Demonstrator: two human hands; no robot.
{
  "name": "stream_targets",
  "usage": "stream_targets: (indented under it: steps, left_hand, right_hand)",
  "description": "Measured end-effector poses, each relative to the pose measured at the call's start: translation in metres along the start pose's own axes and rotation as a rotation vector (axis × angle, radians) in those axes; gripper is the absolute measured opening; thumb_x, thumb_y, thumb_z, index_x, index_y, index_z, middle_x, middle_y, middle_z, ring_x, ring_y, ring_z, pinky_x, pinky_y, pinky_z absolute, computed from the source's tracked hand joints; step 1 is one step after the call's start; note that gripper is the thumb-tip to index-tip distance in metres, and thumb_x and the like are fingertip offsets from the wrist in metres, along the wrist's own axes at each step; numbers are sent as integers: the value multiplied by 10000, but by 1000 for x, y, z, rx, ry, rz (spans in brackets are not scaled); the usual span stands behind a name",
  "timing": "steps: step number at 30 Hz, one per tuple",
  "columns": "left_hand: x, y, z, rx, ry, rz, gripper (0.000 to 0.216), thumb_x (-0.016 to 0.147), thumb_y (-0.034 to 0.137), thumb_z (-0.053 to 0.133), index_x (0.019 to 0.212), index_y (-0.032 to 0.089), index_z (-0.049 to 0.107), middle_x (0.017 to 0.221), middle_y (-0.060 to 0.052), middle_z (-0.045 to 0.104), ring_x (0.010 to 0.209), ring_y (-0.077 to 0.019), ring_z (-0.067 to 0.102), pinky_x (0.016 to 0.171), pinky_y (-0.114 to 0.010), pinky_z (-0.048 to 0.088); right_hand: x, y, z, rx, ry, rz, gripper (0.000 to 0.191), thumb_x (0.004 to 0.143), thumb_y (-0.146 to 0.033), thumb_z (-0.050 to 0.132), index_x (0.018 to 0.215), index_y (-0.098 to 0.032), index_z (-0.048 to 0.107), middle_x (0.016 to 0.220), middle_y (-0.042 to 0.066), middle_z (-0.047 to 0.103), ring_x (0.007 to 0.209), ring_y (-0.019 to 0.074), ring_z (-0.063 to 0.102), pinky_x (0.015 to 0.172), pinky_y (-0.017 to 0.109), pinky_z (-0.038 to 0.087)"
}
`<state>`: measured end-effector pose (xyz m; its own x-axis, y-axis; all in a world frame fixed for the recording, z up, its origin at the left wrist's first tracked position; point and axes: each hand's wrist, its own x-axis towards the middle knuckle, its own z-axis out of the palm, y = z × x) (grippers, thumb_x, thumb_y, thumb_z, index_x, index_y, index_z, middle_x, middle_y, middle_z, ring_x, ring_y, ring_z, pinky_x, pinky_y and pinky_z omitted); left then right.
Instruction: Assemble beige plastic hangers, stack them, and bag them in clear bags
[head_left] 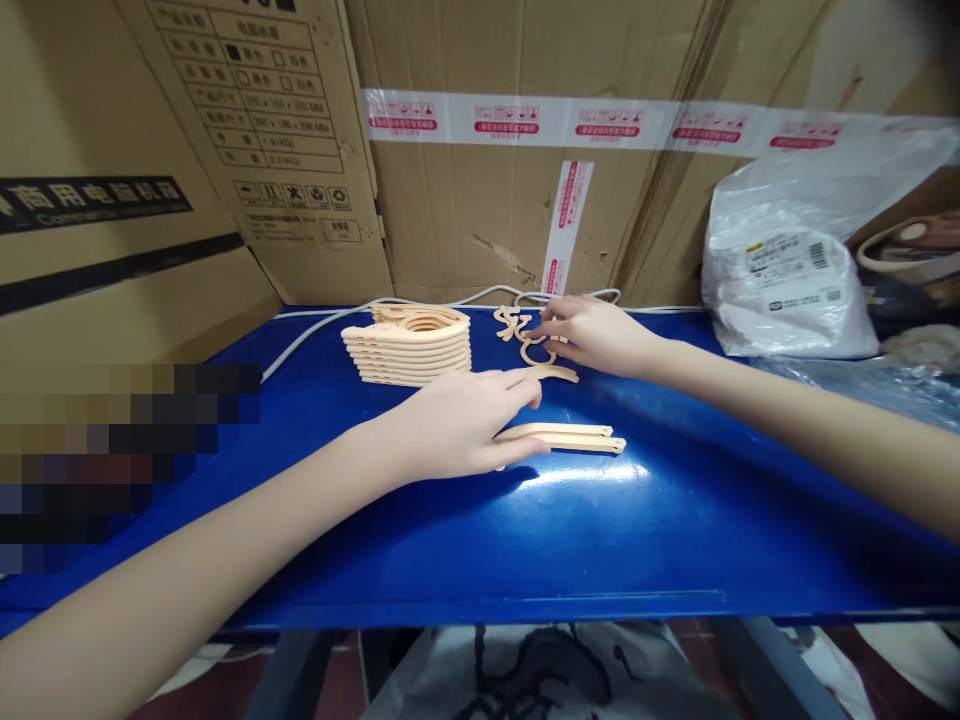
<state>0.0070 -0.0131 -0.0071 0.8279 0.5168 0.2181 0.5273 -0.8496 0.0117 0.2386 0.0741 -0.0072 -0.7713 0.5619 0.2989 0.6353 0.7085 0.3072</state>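
Observation:
My left hand (461, 420) lies over a flat cream plastic hanger arm (577, 438) on the blue table (675, 520), thumb and fingers closed on its left end. My right hand (596, 335) reaches further back, fingertips pinching at small cream hook pieces (514, 325) that lie loose near the wall. A curved cream piece (559, 373) rests between the two hands. A neat stack of folded cream hangers (411, 345) stands to the left of the small parts, apart from both hands.
Large cardboard boxes (480, 180) form a wall right behind the table. A white cable (322, 335) runs along the back edge. A white plastic bag (787, 270) sits at the back right, with clear plastic beside it. A blurred patch covers the left edge.

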Motion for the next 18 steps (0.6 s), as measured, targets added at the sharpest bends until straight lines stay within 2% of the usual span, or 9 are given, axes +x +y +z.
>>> stream_targets:
  steps: [3,7,9,11,14,16,18]
  left_hand:
    - [0,3,-2,-25,-52,3,285,918,415,533,1071,175,543,973,-28,625,707,-152,580,574,-255,370]
    - [1,4,1,-151,-75,-11,117,856,213,537,969,187,521,943,-15,588,669,-132,537,572,-245,363]
    - [2,3,3,-204,-58,-1,91,845,167,526,932,189,515,932,-13,579,682,-131,533,595,-245,373]
    - [2,2,5,-220,-38,16,81,853,144,515,920,189,515,937,-14,576,708,-131,540,617,-245,383]
    - [1,0,4,-172,-10,-6,69,882,198,536,947,186,516,987,-23,576,774,-142,563,635,-246,392]
    - [1,0,2,-96,-4,-67,154,886,314,576,948,185,517,982,-28,579,782,-160,567,605,-255,375]
    - [1,-1,1,-60,-27,-118,231,871,397,597,925,187,517,930,-17,584,733,-162,558,563,-261,341]
  right_hand:
    - [19,2,3,-208,-91,-164,306,942,-162,452,1112,-132,705,1005,146,648,898,248,579,770,365,395]
    - [32,0,8,-304,-103,-341,335,967,-135,371,998,-136,705,986,131,663,930,236,562,794,360,380]
    - [34,3,4,-271,-70,-326,349,977,-149,337,991,-150,686,963,124,668,908,232,566,793,363,380]
    - [31,6,-4,-187,1,-206,315,970,-178,350,957,-160,664,926,123,671,881,237,572,802,383,384]
    - [17,-1,-14,140,199,87,183,929,-243,443,898,-176,610,859,94,664,818,222,583,802,395,411]
    - [2,-15,-16,588,310,286,130,909,-307,504,886,-195,566,812,45,652,728,176,582,721,340,452]
    - [-14,-34,-13,1055,293,436,168,889,-351,547,812,-202,533,760,12,630,642,140,567,637,302,471]
